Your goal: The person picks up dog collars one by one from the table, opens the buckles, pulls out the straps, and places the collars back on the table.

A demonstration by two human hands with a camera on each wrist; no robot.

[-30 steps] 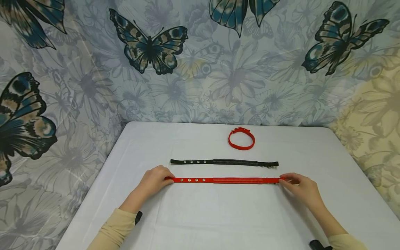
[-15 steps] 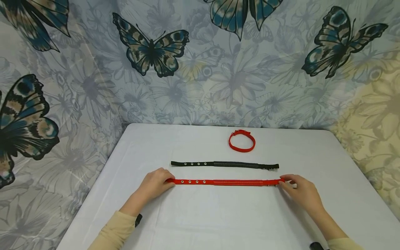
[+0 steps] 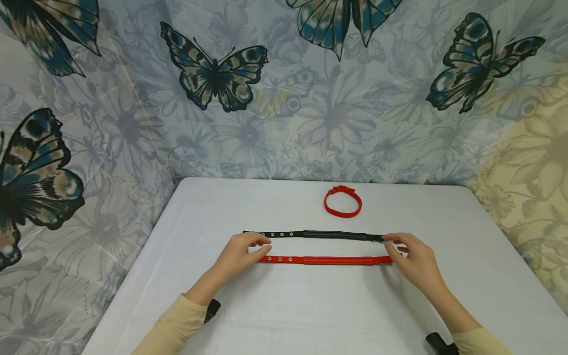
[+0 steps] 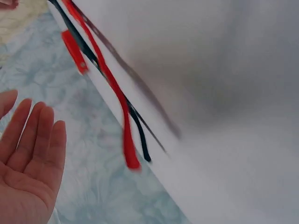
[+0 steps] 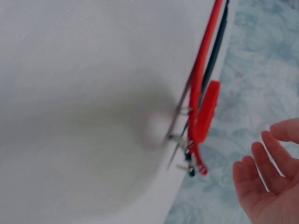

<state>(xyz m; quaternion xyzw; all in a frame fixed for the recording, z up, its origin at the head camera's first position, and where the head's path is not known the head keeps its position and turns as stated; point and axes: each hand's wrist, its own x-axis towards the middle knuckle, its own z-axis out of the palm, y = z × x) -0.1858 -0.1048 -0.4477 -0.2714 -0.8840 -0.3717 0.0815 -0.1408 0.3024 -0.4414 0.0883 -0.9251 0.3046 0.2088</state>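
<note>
A red collar (image 3: 337, 261) with metal eyelets lies straightened across the white table, its buckle end to the right. Just behind it a black collar (image 3: 335, 234) runs parallel. My left hand (image 3: 241, 252) hovers by their eyelet ends, covering part of them in the head view; the left wrist view shows this hand (image 4: 30, 168) holding nothing, fingers extended. Near the buckle ends is my right hand (image 3: 414, 261), hiding the black collar's tip. In the right wrist view, its fingers (image 5: 262, 161) are relaxed and apart from both collars.
Farther back, a second red collar (image 3: 342, 214) is fastened into a ring. A white cloth (image 3: 284, 305) covers the table, whose back edge meets a hanging with printed butterflies (image 3: 215, 79). Each wrist wears a dark device (image 3: 212, 310).
Both hands have let go of the front red collar's ends. They have moved inward and slightly back, toward the black collar. The collars remain in place.
</note>
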